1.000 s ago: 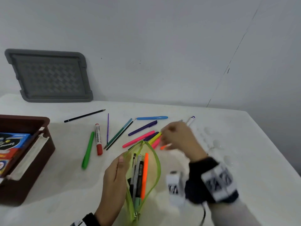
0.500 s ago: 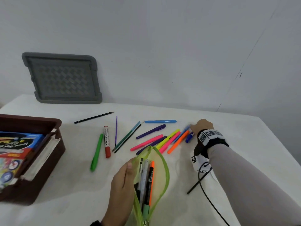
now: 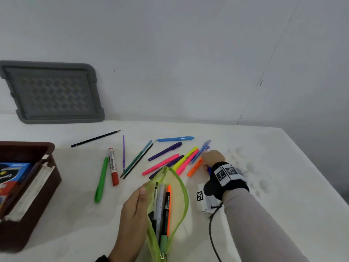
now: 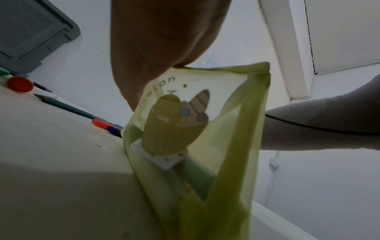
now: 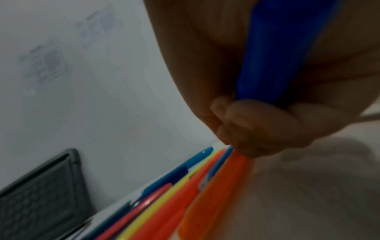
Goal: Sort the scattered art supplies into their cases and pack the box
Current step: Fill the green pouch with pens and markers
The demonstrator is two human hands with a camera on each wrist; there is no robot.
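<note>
A lime-green mesh pouch (image 3: pixel 181 201) lies open on the white table with several pens inside. My left hand (image 3: pixel 134 212) grips its left rim and holds the mouth apart; the left wrist view shows the pouch (image 4: pixel 226 129) from beneath. At the right end of a fan of loose pens, my right hand (image 3: pixel 213 156) is curled round a blue marker (image 5: pixel 277 56), whose end (image 3: pixel 209 169) pokes out by the wrist. Its fingertips (image 5: pixel 257 129) touch the top of an orange highlighter (image 3: pixel 195 167). Pink (image 3: pixel 162 164), yellow (image 3: pixel 186 157) and purple (image 3: pixel 165 151) pens lie alongside.
A green marker (image 3: pixel 101 179), a red whiteboard marker (image 3: pixel 113 166) and a black pencil (image 3: pixel 95 138) lie further left. A brown box (image 3: pixel 43 195) with packs in it stands at the left edge. Its grey lid (image 3: pixel 52 93) leans on the wall.
My right hand has gone from above the middle of the pens to the right end of the row and closed round the blue marker. The left hand still holds the pouch.
</note>
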